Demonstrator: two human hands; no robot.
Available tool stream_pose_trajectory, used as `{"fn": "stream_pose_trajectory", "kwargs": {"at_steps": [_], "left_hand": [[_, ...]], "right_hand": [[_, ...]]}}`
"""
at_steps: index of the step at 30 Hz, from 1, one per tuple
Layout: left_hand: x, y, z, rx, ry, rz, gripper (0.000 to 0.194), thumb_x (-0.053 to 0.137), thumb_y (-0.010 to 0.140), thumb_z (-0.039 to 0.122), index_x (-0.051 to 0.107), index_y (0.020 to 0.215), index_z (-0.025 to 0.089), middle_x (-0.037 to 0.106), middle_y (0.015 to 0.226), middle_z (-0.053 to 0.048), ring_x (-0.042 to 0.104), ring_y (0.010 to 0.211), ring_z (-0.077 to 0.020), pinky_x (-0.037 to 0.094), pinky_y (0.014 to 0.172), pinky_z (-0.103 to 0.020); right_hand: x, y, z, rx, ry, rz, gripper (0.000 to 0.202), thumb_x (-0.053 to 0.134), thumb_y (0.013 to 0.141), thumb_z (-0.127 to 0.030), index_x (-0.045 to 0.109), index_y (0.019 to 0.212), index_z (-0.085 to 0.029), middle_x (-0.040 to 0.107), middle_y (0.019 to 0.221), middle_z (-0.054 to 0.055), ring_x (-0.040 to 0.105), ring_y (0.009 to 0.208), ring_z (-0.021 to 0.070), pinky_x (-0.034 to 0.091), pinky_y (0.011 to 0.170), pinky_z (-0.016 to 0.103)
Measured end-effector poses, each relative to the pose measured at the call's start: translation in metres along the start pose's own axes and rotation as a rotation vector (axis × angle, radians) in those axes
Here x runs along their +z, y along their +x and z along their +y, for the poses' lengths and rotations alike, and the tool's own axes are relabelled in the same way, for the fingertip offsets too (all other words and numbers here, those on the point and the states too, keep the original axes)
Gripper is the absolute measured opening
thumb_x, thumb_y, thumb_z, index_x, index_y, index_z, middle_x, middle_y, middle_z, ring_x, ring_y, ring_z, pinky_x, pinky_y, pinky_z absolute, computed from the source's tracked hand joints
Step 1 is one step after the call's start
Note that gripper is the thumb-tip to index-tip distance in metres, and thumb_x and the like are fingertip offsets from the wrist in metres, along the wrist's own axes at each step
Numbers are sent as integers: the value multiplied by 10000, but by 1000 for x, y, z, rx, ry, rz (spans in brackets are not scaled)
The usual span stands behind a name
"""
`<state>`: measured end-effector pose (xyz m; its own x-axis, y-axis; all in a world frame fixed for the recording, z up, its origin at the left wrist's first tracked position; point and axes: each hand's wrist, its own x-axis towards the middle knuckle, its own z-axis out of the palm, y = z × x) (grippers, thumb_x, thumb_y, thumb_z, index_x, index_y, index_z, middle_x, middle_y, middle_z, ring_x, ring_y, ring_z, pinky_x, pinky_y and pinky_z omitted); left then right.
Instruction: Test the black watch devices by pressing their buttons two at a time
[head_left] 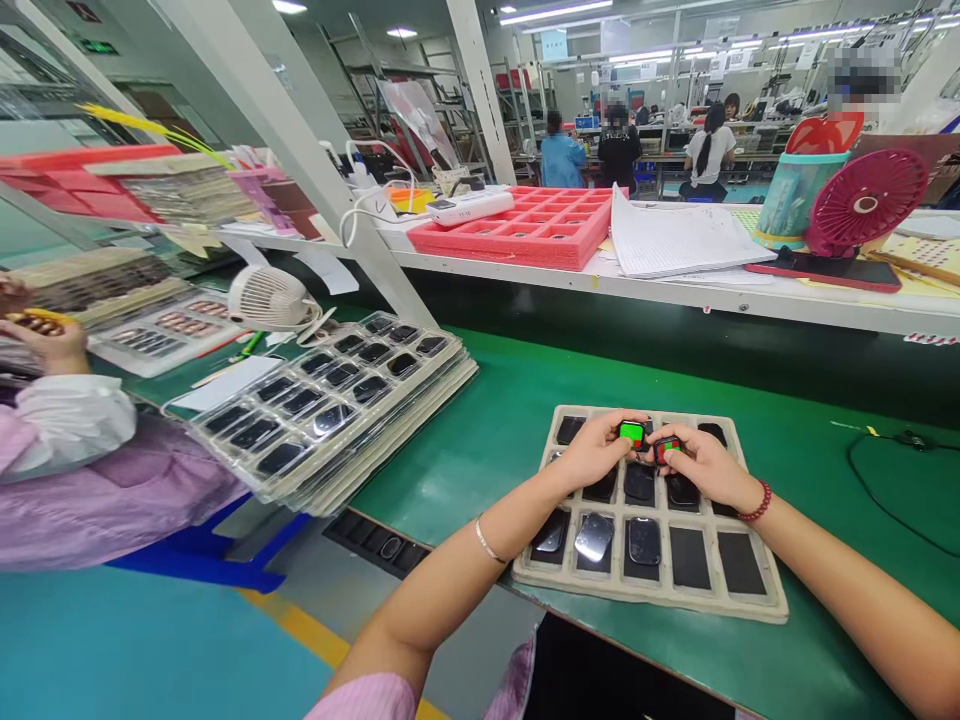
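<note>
Over the beige compartment tray (712,602), my left hand (596,452) grips a small smartwatch-like device (631,432) whose screen glows green. Close beside it, my right hand (709,465) holds a second such device (666,450), its screen showing red and green patches. The two devices are nearly side by side, above the tray's upper rows. Dark-screened devices lie in many compartments, among them one (643,541) in the front row. Two front-row compartments at the right hold no device. Fingers partly cover both held devices.
Left of the tray stands a tall stack of clear-covered trays (367,440). A shelf (675,300) crosses behind, bearing red foam trays (525,235), papers (675,238) and a magenta fan (870,200). A cable (885,500) lies at right. Another person's hand (56,345) shows at far left.
</note>
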<state>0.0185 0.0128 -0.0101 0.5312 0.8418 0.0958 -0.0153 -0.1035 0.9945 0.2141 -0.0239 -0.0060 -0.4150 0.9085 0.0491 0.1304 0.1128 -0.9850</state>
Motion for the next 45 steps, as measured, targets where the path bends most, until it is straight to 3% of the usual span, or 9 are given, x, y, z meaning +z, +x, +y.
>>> {"fn": "stream_pose_trajectory", "kwargs": {"at_steps": [15,25,32,37,45], "left_hand": [[-1,1,-2,-14,1,-7,431,451,703,30,578,1090,170,577,1158,-70,615,753,-126,529,741,-278],[0,0,0,4,30,1,388,494,705,45,569,1071,148,604,1049,-75,608,825,-156,526,763,-294],[0,1,1,3,19,3,405,470,690,20,570,1061,149,583,1123,-85,604,849,-156,527,757,-283],[-1,1,-2,6,5,10,478,455,646,-17,565,1077,159,597,1089,-70,611,819,-141,516,765,-272],[0,-1,1,2,6,0,430,478,695,34,553,1098,163,597,1063,-69,614,760,-125,507,762,-279]], "right_hand": [[-1,0,2,-1,10,-19,216,509,868,-300,568,1036,-178,626,924,52,611,766,160,548,722,316],[1,0,-3,13,-11,6,217,519,839,-270,577,1025,-174,615,935,49,596,732,145,544,706,307],[0,0,-2,2,-5,-10,211,504,853,-274,567,1028,-175,614,920,50,592,724,142,543,709,307],[0,0,-2,11,-10,-2,234,520,821,-230,555,1044,-171,609,944,52,597,732,141,538,716,304],[-1,0,1,7,-33,-12,265,501,810,-175,542,1072,-180,619,962,54,609,732,147,518,718,301]]}}
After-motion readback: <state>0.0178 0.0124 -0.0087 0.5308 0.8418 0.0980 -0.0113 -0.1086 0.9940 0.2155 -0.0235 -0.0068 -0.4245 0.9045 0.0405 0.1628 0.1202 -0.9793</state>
